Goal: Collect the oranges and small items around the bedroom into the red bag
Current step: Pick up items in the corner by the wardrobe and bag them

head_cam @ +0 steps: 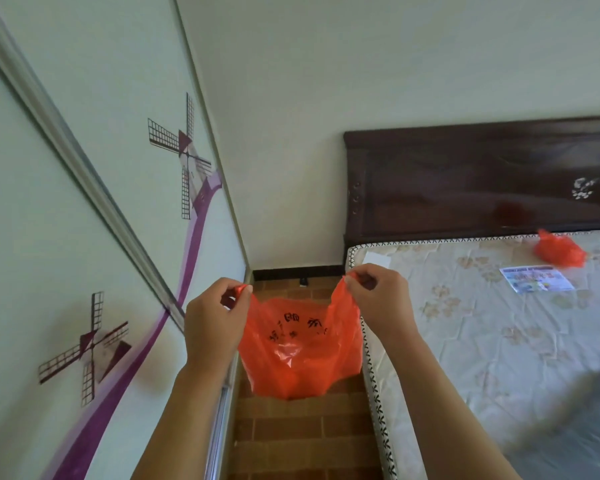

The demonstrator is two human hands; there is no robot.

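Note:
A red plastic bag (pixel 300 348) with black printing hangs in the air between my two hands, over the narrow strip of brick floor beside the bed. My left hand (pixel 215 320) pinches its left handle between thumb and fingers. My right hand (pixel 381 299) pinches its right handle, and the bag's mouth is stretched between them. What is inside the bag cannot be seen. A second, smaller red bag (pixel 559 252) lies crumpled on the mattress near the headboard. No oranges are visible.
The bare floral mattress (pixel 482 327) fills the right side, with a dark wooden headboard (pixel 482 181) behind it. A printed leaflet (pixel 536 278) lies on the mattress. A grey blurred object (pixel 575 420) sits at lower right. A wardrobe's sliding door with windmill pictures (pixel 94 216) borders the left.

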